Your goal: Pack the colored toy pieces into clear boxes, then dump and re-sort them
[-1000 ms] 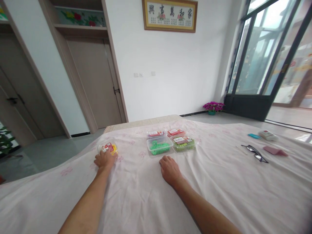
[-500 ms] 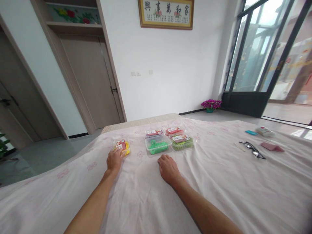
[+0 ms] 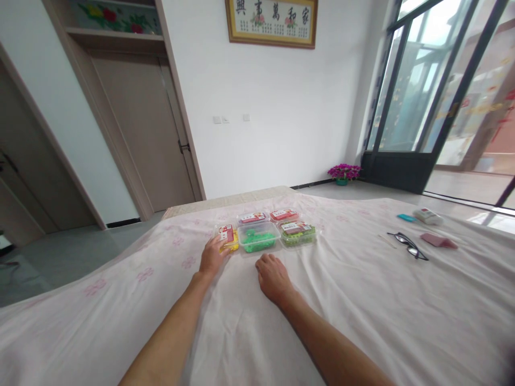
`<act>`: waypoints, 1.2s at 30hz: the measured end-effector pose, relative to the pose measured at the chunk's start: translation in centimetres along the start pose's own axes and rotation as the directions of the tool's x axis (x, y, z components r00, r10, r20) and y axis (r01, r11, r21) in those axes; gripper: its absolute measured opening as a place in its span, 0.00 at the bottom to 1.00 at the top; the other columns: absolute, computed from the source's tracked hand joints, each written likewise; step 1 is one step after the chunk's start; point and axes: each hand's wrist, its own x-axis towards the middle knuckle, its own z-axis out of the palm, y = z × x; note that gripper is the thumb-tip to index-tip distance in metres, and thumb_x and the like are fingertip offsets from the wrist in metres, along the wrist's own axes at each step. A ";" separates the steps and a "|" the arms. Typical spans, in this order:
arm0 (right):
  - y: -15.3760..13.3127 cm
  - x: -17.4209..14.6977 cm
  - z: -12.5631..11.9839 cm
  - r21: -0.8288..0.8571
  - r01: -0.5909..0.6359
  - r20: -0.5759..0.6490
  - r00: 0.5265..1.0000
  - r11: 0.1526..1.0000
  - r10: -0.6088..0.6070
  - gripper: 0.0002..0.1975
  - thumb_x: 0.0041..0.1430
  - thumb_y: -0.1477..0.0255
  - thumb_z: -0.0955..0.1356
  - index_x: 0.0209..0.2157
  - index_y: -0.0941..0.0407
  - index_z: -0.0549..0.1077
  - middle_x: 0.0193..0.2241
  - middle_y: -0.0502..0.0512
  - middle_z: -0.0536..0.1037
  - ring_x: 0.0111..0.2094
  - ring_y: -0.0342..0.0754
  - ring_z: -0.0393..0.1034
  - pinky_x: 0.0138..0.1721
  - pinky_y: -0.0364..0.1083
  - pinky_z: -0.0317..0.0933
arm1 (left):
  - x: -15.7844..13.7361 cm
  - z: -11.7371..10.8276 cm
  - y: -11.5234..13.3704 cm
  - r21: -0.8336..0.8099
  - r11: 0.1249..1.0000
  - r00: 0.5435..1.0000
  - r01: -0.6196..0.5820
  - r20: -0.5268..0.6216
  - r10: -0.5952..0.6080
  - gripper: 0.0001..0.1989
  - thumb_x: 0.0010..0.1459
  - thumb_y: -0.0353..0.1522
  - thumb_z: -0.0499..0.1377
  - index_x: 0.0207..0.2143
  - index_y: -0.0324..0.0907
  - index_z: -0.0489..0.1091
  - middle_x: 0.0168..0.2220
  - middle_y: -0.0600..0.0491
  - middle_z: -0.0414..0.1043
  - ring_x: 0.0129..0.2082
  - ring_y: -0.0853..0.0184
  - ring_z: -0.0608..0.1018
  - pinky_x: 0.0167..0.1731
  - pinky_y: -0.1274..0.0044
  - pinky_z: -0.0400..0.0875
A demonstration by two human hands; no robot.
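Observation:
My left hand (image 3: 213, 255) grips a clear plastic box of yellow pieces (image 3: 229, 239) with a red and white label. That box sits close beside an unlidded clear box of green pieces (image 3: 258, 239). My right hand (image 3: 273, 274) rests on the cloth just in front of the green box, fingers curled in; whether anything is in them is hidden. To the right of the green box lies a labelled box of olive-green pieces (image 3: 298, 234). Behind them are a box with a purplish look (image 3: 252, 217) and a box of red pieces (image 3: 285, 215), both labelled.
A pale floral cloth (image 3: 350, 300) covers the surface. On the right lie black-framed glasses (image 3: 407, 246), a pink folded item (image 3: 438, 240), a blue item (image 3: 405, 217) and a white packet (image 3: 427, 216). A thin stick (image 3: 388, 241) is left of the glasses.
My left hand has moved the yellow-piece box to the right, up beside the green box. My right hand has stayed nearly in place; the view has shifted slightly.

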 end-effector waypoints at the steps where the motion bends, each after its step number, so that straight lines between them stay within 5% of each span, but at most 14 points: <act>1: 0.0 0.0 0.0 0.001 0.000 0.001 1.000 1.000 0.000 0.08 0.62 0.77 0.63 0.37 0.56 0.74 0.41 0.58 0.75 0.45 0.52 0.65 0.44 0.48 0.55 | -0.3 -0.2 -0.4 -0.020 1.000 1.000 0.002 -0.008 -0.003 0.26 0.57 0.34 0.64 0.58 0.42 0.69 0.63 0.44 0.64 0.63 0.58 0.67 0.62 0.70 0.62; 4: 0.0 -0.1 -0.1 0.007 -0.001 0.006 1.000 1.000 0.001 0.08 0.62 0.77 0.63 0.37 0.56 0.74 0.41 0.58 0.75 0.45 0.52 0.65 0.44 0.47 0.55 | -2.1 -0.9 -1.7 -0.072 0.994 0.995 0.080 -0.045 -0.084 0.41 0.56 0.38 0.64 0.69 0.44 0.50 0.70 0.43 0.51 0.69 0.58 0.56 0.62 0.70 0.61; 6: 0.0 -0.1 -0.1 0.009 -0.004 0.005 1.000 1.000 0.004 0.08 0.62 0.77 0.63 0.37 0.56 0.74 0.41 0.58 0.75 0.45 0.52 0.65 0.44 0.47 0.55 | -3.9 -1.5 -2.6 -0.006 0.975 0.975 0.221 -0.021 -0.221 0.43 0.59 0.40 0.60 0.71 0.42 0.43 0.70 0.40 0.49 0.70 0.57 0.54 0.62 0.68 0.60; 8: 0.0 -0.1 -0.2 0.007 -0.004 0.006 1.000 1.000 0.004 0.08 0.62 0.77 0.63 0.37 0.56 0.75 0.41 0.58 0.75 0.45 0.52 0.65 0.44 0.47 0.56 | -5.8 -2.4 -3.5 0.162 0.934 0.939 0.320 0.075 -0.335 0.37 0.63 0.41 0.55 0.69 0.38 0.48 0.68 0.37 0.54 0.69 0.54 0.57 0.63 0.64 0.57; 11: -0.1 -0.2 -0.3 -0.006 -0.008 0.014 1.000 1.000 0.008 0.09 0.63 0.76 0.63 0.38 0.56 0.74 0.42 0.59 0.74 0.45 0.52 0.65 0.44 0.48 0.56 | -8.9 -4.2 -4.4 0.324 0.904 0.908 0.279 0.217 -0.358 0.29 0.66 0.44 0.48 0.65 0.41 0.60 0.67 0.39 0.57 0.68 0.51 0.58 0.64 0.58 0.52; 14: -0.4 -0.4 -0.5 -0.021 -0.015 0.029 0.999 1.000 0.015 0.10 0.64 0.76 0.62 0.41 0.56 0.74 0.44 0.60 0.74 0.47 0.53 0.65 0.45 0.48 0.57 | -11.9 -6.2 -4.7 0.400 0.886 0.888 0.235 0.282 -0.363 0.29 0.68 0.46 0.43 0.67 0.47 0.58 0.70 0.41 0.53 0.69 0.51 0.56 0.64 0.57 0.49; 20: -1.1 -2.8 -0.9 -0.033 -0.121 0.049 0.991 0.992 0.122 0.15 0.67 0.74 0.59 0.49 0.56 0.73 0.52 0.63 0.73 0.53 0.55 0.64 0.53 0.52 0.56 | -17.3 -9.1 -4.8 0.480 0.839 0.880 0.258 0.243 -0.409 0.31 0.68 0.47 0.41 0.69 0.49 0.53 0.70 0.42 0.52 0.69 0.51 0.55 0.64 0.57 0.49; 24: -1.3 -5.4 -0.6 -0.051 -0.173 0.052 0.983 0.984 0.175 0.23 0.70 0.64 0.57 0.62 0.55 0.64 0.65 0.66 0.62 0.65 0.62 0.51 0.63 0.64 0.40 | -19.4 -10.2 -4.7 0.500 0.823 0.872 0.270 0.235 -0.429 0.31 0.68 0.47 0.41 0.69 0.50 0.53 0.70 0.43 0.52 0.70 0.52 0.55 0.64 0.58 0.49; 27: -1.2 -6.4 -0.5 -0.039 -0.164 0.081 0.983 0.986 0.167 0.26 0.71 0.61 0.56 0.65 0.53 0.61 0.68 0.65 0.57 0.68 0.63 0.45 0.64 0.66 0.34 | -19.9 -10.8 -4.3 0.497 0.826 0.884 0.265 0.218 -0.415 0.31 0.68 0.47 0.41 0.69 0.49 0.54 0.70 0.42 0.53 0.69 0.52 0.56 0.64 0.59 0.50; 36: -1.8 -6.3 -1.3 -0.021 -0.193 0.052 0.980 0.981 0.194 0.24 0.70 0.62 0.57 0.63 0.53 0.64 0.66 0.65 0.61 0.67 0.61 0.48 0.64 0.65 0.35 | -19.9 -11.1 -4.0 0.481 0.832 0.883 0.276 0.215 -0.417 0.31 0.68 0.47 0.40 0.69 0.47 0.55 0.69 0.42 0.54 0.69 0.53 0.57 0.64 0.59 0.50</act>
